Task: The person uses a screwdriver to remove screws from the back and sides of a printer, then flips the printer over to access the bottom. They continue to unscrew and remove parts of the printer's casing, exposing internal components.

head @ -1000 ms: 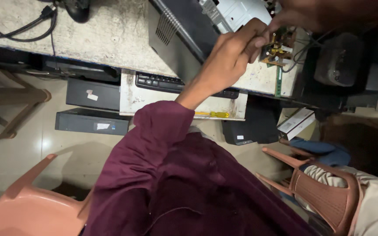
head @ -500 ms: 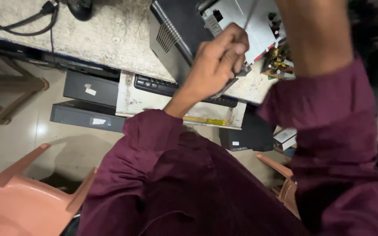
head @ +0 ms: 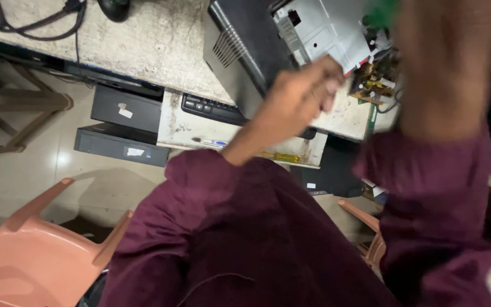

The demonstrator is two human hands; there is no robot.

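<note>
One blurred left hand point(head: 302, 94) is hovering curled over the opened computer case point(head: 291, 40); whether it is gripping anything, I cannot tell

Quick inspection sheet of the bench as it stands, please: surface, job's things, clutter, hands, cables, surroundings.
Surface: stone bench, worn and stained.
Job's things: opened black case with grey metal inside; small circuit board beside it.
Clutter: keyboard, pen and yellow screwdriver on the lower shelf.
Hands: left hand curled over the case, blurred; right hand not visible, only the raised forearm.
Cables: black cables at the bench's far left.
Surroundings: two black boxes under the bench; orange chair.
</note>
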